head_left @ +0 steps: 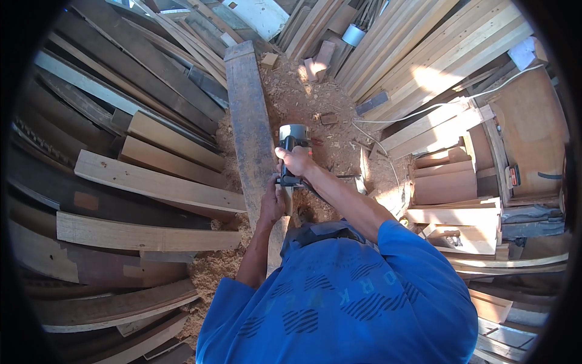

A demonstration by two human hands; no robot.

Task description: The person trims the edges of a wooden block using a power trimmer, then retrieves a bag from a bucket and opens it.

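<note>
In the head view, the right hand (296, 160) is wrapped around the handle of a power tool (294, 131) at the right edge of a long plank (247, 100), which stretches away beyond the grip. The left hand (273, 204) sits just nearer the body; whether it clasps tool or plank cannot be told. Working the plank seems underway, calling for steady, level guidance.

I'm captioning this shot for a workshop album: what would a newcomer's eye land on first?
Probably the bright blue shirt filling the lower middle. Next, the power tool in the right grip, near the centre. Then the timber crowding both sides of a floor strewn with shavings.
</note>
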